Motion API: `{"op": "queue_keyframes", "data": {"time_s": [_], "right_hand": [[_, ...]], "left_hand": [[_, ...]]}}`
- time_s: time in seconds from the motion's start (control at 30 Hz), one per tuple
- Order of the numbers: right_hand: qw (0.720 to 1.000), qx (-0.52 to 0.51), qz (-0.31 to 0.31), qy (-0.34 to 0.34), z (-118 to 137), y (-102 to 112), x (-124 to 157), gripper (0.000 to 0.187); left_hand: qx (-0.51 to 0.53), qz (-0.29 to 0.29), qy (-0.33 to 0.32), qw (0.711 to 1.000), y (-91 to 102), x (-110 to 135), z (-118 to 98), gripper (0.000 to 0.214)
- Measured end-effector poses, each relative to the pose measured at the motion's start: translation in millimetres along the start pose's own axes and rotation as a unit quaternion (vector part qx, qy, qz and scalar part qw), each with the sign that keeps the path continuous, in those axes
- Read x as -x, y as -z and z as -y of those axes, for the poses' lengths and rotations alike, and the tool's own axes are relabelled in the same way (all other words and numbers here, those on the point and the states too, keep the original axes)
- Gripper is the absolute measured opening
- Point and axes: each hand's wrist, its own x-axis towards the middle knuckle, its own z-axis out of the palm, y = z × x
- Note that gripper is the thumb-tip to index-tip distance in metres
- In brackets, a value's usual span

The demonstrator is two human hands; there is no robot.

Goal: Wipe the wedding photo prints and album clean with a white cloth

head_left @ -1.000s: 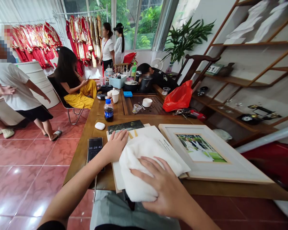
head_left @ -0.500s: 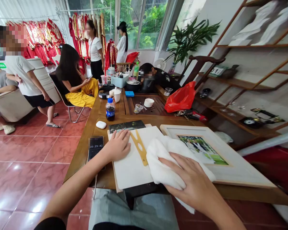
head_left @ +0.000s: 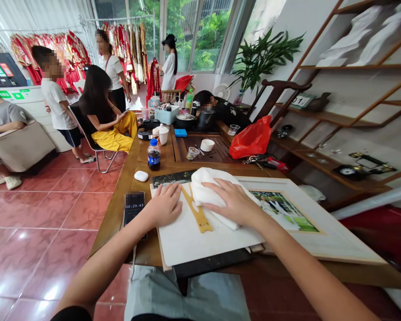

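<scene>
My left hand (head_left: pixel 165 206) lies flat, fingers stretched out, on the left part of a white board (head_left: pixel 190 247). A bunched white cloth (head_left: pixel 207 183) is under my right hand (head_left: pixel 235 203), which grips it against the board's right side. Between my hands lies a flat yellow forked piece (head_left: pixel 202 221) with a smooth surface; the cloth covers part of its right edge. Under the board, dark panels (head_left: pixel 214 264) stick out at the front and back. Right of the board, a light wooden frame (head_left: pixel 341 247) holds a photo (head_left: pixel 289 209); my right forearm passes over its near left corner.
Left on the wooden table (head_left: pixel 112 223) are a phone (head_left: pixel 134 208), a white earbud case (head_left: pixel 141 176) and a cola bottle (head_left: pixel 153 156). Farther back are a white bowl (head_left: pixel 207 145) and a red plastic bag (head_left: pixel 252 138). Several people sit or stand beyond the table.
My right hand has moved the cloth away from me and to the left, uncovering the board's near right corner. My left hand stays in place. A person at left has walked rightward.
</scene>
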Motion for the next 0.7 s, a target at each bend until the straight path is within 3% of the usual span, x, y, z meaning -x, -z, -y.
{"op": "queue_keyframes", "data": {"time_s": [0.43,0.7], "right_hand": [[0.999,-0.016,0.011,0.038,21.1,-5.5,-22.1,0.067],[0.998,-0.016,0.0,0.053,23.3,-7.0,-13.8,0.065]], "left_hand": [[-0.01,-0.02,-0.01,1.0,-3.5,0.5,1.0,0.052],[-0.014,-0.017,-0.024,0.999,-1.8,-0.4,2.7,0.051]]}}
